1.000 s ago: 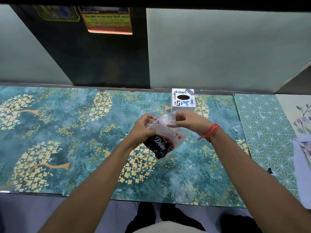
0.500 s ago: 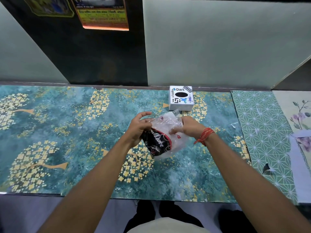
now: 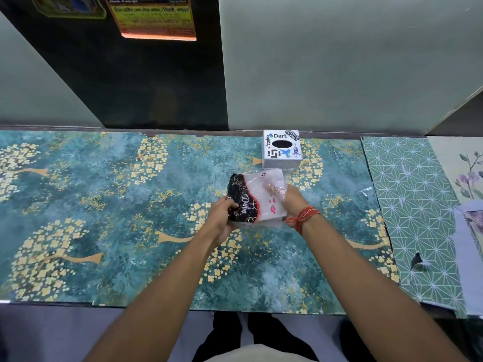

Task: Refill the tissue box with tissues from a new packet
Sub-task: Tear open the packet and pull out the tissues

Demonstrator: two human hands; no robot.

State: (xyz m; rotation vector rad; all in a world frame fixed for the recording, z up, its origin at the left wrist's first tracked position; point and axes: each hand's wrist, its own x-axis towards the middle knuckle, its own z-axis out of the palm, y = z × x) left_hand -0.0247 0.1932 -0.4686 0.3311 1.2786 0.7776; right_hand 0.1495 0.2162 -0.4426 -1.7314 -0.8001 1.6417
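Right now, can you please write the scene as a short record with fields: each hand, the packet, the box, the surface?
left hand: grips the dark printed end of the tissue packet
right hand: fingers pushed inside the clear plastic end
tissue packet: held in both hands, just in front of the tissue box
tissue box: white, stickered, upright near the wall, dark oval slot on top
table: teal floral cover

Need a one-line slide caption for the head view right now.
Both hands, left hand and right hand, hold the tissue packet above the table, just in front of the tissue box.
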